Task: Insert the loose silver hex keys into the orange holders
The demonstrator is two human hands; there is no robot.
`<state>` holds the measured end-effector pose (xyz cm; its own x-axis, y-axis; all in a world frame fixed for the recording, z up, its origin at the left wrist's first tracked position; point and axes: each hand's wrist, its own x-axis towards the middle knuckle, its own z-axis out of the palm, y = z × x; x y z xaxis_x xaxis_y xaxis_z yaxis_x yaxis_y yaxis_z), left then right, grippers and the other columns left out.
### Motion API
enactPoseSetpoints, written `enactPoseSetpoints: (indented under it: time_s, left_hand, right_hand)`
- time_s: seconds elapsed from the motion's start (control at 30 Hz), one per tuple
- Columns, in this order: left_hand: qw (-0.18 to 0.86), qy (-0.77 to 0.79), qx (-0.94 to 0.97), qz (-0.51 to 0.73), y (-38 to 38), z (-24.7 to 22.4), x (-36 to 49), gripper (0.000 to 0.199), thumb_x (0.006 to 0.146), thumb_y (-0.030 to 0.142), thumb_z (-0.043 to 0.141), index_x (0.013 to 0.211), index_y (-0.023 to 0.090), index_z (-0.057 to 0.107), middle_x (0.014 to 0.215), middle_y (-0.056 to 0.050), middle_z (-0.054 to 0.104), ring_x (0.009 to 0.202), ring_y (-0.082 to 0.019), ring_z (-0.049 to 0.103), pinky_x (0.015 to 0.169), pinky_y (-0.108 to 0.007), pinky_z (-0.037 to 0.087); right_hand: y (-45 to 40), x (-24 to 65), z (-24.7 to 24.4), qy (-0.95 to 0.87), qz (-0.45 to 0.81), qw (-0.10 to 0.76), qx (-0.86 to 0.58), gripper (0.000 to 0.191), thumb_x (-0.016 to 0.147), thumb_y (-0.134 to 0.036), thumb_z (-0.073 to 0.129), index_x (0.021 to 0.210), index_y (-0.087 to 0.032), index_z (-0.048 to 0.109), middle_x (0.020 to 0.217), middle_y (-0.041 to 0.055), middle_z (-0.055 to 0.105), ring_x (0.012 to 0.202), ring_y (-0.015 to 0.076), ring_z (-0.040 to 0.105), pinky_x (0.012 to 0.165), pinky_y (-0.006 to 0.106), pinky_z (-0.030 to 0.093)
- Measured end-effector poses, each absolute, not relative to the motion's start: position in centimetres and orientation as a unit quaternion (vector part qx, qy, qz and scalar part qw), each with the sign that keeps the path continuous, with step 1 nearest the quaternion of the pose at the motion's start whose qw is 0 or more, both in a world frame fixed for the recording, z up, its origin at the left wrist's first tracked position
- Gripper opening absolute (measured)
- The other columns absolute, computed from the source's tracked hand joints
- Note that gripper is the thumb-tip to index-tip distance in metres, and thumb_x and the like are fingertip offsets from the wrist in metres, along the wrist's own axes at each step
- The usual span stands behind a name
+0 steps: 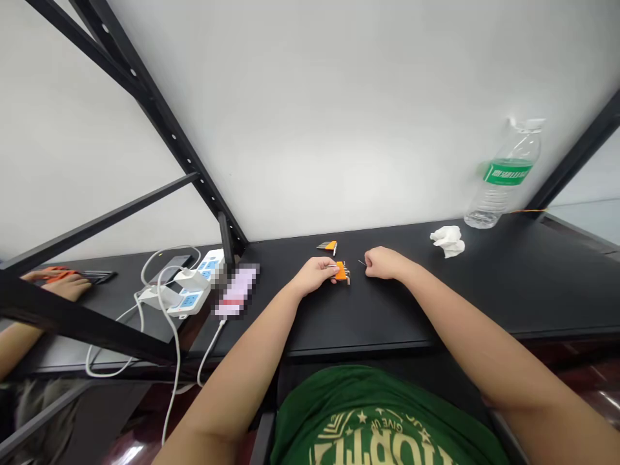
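My left hand (314, 276) grips an orange hex key holder (341, 271) with several metal keys sticking out of it. To its right, my right hand (382, 263) is closed around a thin hex key (362, 262), whose end points left toward the holder without touching it. Behind my left hand a second orange hex key set (330, 246) lies on the black table (368, 316). How far the thin key reaches into my right fist is hidden.
A crumpled white tissue (447, 241) and a clear plastic bottle (504, 174) are at the right. Left are a phone (238, 290) on a cable, a white power strip (201, 284) with chargers, and a black metal frame (169, 135). Beyond it, a co-worker's hands (68, 287) hold something orange.
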<state>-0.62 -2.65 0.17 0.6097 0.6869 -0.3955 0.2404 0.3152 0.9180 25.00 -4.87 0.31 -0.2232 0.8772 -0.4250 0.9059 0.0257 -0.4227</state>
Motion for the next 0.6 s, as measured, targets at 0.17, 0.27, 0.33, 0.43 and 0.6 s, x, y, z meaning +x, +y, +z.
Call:
enactPoseSetpoints:
  time_s: [0.17,0.27,0.33,0.43,0.6]
  left_hand:
    - [0.714,0.404,0.549,0.159,-2.7,0.5,-0.6,0.038,0.081,0.049,0.078,0.082,0.012,0.070,0.086,-0.011,0.076,0.069,-0.015,0.065,0.072,-0.029,0.053]
    - [0.722,0.402,0.539,0.162,-2.8,0.9,-0.6,0.039,0.079,0.050,0.079,0.081,0.011,0.070,0.084,-0.011,0.076,0.070,-0.015,0.066,0.071,-0.030,0.053]
    - [0.723,0.403,0.537,0.163,-2.9,1.0,-0.5,0.040,0.078,0.050,0.080,0.081,0.011,0.070,0.083,-0.011,0.076,0.070,-0.016,0.066,0.071,-0.030,0.053]
    - [0.722,0.413,0.530,0.168,-2.8,1.1,-0.5,0.041,0.076,0.050,0.081,0.081,0.011,0.070,0.083,-0.011,0.076,0.069,-0.016,0.066,0.071,-0.030,0.054]
    - [0.727,0.407,0.524,0.176,-2.8,1.0,-0.5,0.040,0.078,0.049,0.080,0.083,0.011,0.070,0.084,-0.012,0.076,0.071,-0.016,0.067,0.072,-0.031,0.053]
  right_hand:
    - [-5.9,24.0,1.7,0.727,-0.391,-0.112,0.553,0.006,0.082,-0.019,0.055,0.085,-0.020,0.060,0.081,-0.0008,0.067,0.064,0.0094,0.056,0.062,0.021,0.039]
    - [-5.9,23.6,2.0,0.739,-0.387,-0.203,0.512,0.006,0.083,-0.018,0.054,0.084,-0.018,0.060,0.079,-0.0006,0.064,0.067,0.0095,0.054,0.066,0.021,0.040]
    - [-5.9,23.6,2.0,0.760,-0.353,-0.227,0.496,0.007,0.082,-0.016,0.054,0.082,-0.018,0.061,0.082,0.0009,0.063,0.071,0.0102,0.053,0.068,0.022,0.040]
    - [-5.9,23.8,1.9,0.774,-0.334,-0.235,0.484,0.010,0.084,-0.014,0.054,0.084,-0.017,0.063,0.085,0.0022,0.062,0.073,0.0107,0.053,0.069,0.023,0.040]
    - [-6.0,23.9,2.1,0.786,-0.317,-0.234,0.476,0.013,0.088,-0.014,0.052,0.085,-0.018,0.065,0.087,0.0032,0.063,0.076,0.0115,0.053,0.071,0.023,0.040]
